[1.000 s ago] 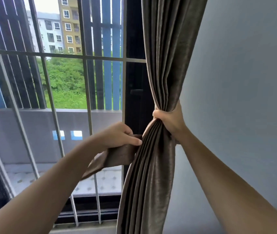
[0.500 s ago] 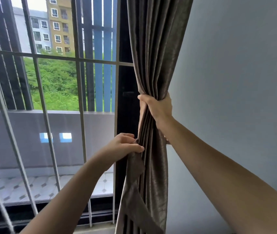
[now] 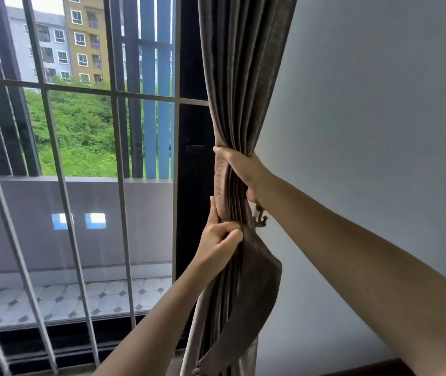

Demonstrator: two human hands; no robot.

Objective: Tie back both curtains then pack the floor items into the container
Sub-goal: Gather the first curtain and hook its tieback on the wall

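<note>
The grey wall (image 3: 365, 104) fills the right half of the view. The barred window (image 3: 118, 185) fills the left half. The brown curtain (image 3: 240, 77) hangs between them, along the dark window frame, and it is gathered into one narrow bundle at mid-height.

A tieback strip (image 3: 257, 280) of matching fabric hangs slack down the front of the bundle and bulges to the right.

My right hand (image 3: 243, 169) is clamped round the gathered curtain at its narrowest point, with fingers wrapped behind the folds. My left hand (image 3: 220, 240), just below, pinches the upper end of the tieback strip against the curtain edge, with one finger extended upward along that edge.

A small metal hook (image 3: 260, 217) projects from the wall just beneath my right hand, beside the bundle.
</note>
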